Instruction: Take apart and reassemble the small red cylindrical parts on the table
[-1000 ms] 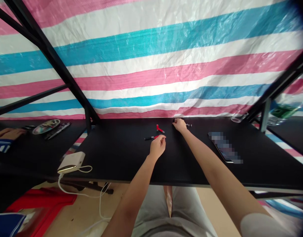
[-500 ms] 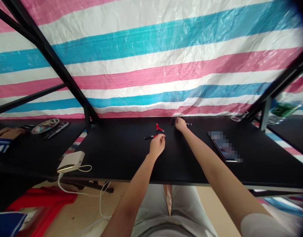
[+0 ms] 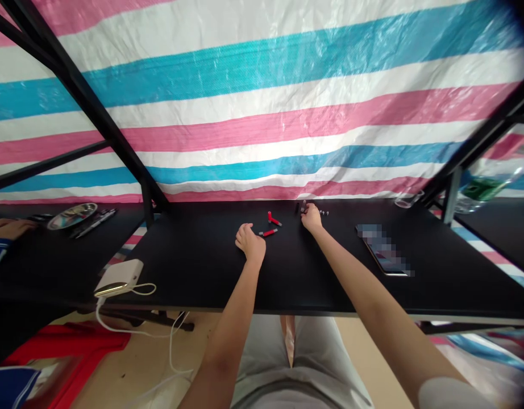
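On the black tabletop, my left hand is closed, with its fingers curled down at the left of a red tube with grey ends. Whatever lies under those fingers is hidden. A short red cap-like piece and another red tube lie just beyond. Toward the back edge, my right hand is pinched closed beside small dark pieces; what its fingertips grip is too small to make out. Several small shiny coils, perhaps springs, lie to its right.
A phone lies on the right. At far left are a foil-like dish, pens and another person's hand. A white box with a cable sits at the left front corner. Striped sheeting hangs behind; black metal bars slant at both sides.
My left hand has moved left, off the red tube, and now covers where a black piece lay. My right hand stays by the dark pieces. The view has shifted slightly.
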`<state>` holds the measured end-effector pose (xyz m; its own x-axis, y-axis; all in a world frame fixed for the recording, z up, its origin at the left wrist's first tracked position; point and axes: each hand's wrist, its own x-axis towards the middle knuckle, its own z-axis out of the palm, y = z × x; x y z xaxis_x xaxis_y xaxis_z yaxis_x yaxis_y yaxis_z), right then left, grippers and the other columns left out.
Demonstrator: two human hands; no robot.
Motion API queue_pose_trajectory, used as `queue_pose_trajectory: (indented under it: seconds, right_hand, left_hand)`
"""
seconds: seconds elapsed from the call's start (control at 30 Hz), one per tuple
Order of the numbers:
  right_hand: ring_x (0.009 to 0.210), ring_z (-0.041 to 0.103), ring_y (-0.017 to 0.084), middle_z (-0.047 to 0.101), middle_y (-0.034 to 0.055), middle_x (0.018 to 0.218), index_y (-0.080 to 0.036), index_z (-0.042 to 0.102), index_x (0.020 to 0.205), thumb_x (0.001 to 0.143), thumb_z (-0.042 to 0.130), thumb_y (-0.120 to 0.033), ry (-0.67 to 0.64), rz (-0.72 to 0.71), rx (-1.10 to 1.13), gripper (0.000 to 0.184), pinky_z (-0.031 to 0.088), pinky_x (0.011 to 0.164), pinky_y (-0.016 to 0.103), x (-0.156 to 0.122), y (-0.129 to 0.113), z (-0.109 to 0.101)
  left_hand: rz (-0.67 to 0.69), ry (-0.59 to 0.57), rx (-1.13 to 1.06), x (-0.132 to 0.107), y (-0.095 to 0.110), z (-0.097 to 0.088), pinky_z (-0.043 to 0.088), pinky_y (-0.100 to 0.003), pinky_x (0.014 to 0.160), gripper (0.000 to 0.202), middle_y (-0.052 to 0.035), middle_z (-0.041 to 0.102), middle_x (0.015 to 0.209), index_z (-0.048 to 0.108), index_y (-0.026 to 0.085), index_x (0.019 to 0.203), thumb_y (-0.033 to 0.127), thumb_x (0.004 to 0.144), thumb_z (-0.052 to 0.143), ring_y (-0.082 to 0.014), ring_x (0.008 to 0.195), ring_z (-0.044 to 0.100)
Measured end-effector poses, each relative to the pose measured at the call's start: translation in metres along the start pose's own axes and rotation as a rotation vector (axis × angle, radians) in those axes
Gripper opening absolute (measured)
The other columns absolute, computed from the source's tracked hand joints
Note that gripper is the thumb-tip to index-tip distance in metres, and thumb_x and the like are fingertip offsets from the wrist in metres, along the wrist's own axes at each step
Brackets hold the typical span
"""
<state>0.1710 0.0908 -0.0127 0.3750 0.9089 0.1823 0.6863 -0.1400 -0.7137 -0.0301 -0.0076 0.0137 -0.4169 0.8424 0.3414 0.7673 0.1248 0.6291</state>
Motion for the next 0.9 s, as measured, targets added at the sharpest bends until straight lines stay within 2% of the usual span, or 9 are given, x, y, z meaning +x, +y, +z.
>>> queue_pose_trajectory:
  seconds: [0.1,0.2,0.3,0.43,0.63,0.77,0.83,0.9]
  right_hand:
    - [0.085,0.055,0.018,0.054,0.0121,0.099,-0.012,0.048,0.102,0.068,0.053,-0.009,0.11,-0.03,0.141,0.035,0.045,0.08,0.035,-0.02,0.002,0.0]
    - [0.083,0.054,0.018,0.055,0.0099,0.096,-0.015,0.049,0.097,0.07,0.053,-0.016,0.205,-0.149,0.276,0.027,0.045,0.08,0.035,-0.044,-0.001,0.0]
    - [0.085,0.054,0.017,0.055,0.0086,0.097,-0.016,0.049,0.099,0.076,0.048,-0.022,0.244,-0.27,0.349,0.024,0.045,0.079,0.035,-0.067,-0.007,-0.004]
    - [0.086,0.054,0.016,0.056,0.0076,0.097,-0.018,0.05,0.1,0.08,0.043,-0.023,0.211,-0.38,0.342,0.022,0.044,0.08,0.034,-0.085,-0.013,-0.01]
    - [0.082,0.055,0.015,0.056,0.0076,0.096,-0.018,0.051,0.098,0.082,0.04,-0.023,0.154,-0.416,0.302,0.02,0.045,0.078,0.032,-0.091,-0.016,-0.011]
    - [0.084,0.055,0.016,0.056,0.0074,0.095,-0.018,0.052,0.098,0.084,0.038,-0.024,0.129,-0.481,0.304,0.021,0.045,0.078,0.031,-0.094,-0.019,-0.012]
    - [0.084,0.055,0.016,0.057,0.0072,0.093,-0.018,0.052,0.097,0.085,0.038,-0.024,0.129,-0.529,0.316,0.02,0.044,0.079,0.031,-0.097,-0.022,-0.014]
    - [0.085,0.054,0.016,0.058,0.007,0.092,-0.018,0.053,0.097,0.086,0.038,-0.026,0.135,-0.572,0.32,0.02,0.043,0.08,0.031,-0.1,-0.025,-0.017]
  left_hand:
    - [0.014,-0.054,0.104,-0.002,-0.001,0.003,0.031,-0.04,0.093,0.039,-0.0082,0.047,0.124,0.05,0.021,0.103,0.005,0.068,0.045,-0.0234,0.118,0.039]
    - [0.041,-0.063,0.16,-0.003,-0.002,0.004,0.029,-0.041,0.095,0.037,-0.0087,0.044,0.128,0.05,0.02,0.103,0.006,0.069,0.045,-0.0227,0.121,0.036]
    - [0.037,-0.095,0.204,-0.002,-0.004,0.004,0.026,-0.045,0.098,0.036,-0.0098,0.041,0.131,0.051,0.019,0.103,0.008,0.07,0.045,-0.024,0.124,0.033]
    - [0.038,-0.112,0.198,0.0,-0.007,0.002,0.023,-0.051,0.098,0.033,-0.0126,0.039,0.133,0.052,0.018,0.101,0.007,0.071,0.045,-0.0276,0.126,0.029]
    - [0.032,-0.133,0.148,0.002,-0.009,0.0,0.024,-0.055,0.094,0.022,-0.0132,0.045,0.124,0.055,0.019,0.089,0.007,0.072,0.048,-0.0301,0.124,0.03]
    - [0.018,-0.085,0.089,0.004,-0.006,-0.002,0.026,-0.054,0.093,0.018,-0.0115,0.051,0.115,0.055,0.02,0.087,0.009,0.075,0.046,-0.0288,0.12,0.035]
    - [0.029,-0.038,-0.018,0.005,-0.005,-0.002,0.029,-0.051,0.093,0.018,-0.0101,0.055,0.11,0.055,0.021,0.09,0.012,0.078,0.046,-0.0275,0.116,0.04]
    - [0.073,-0.043,-0.204,0.006,-0.003,-0.001,0.034,-0.045,0.091,0.017,-0.0087,0.058,0.104,0.056,0.021,0.093,0.015,0.08,0.045,-0.0248,0.108,0.047]
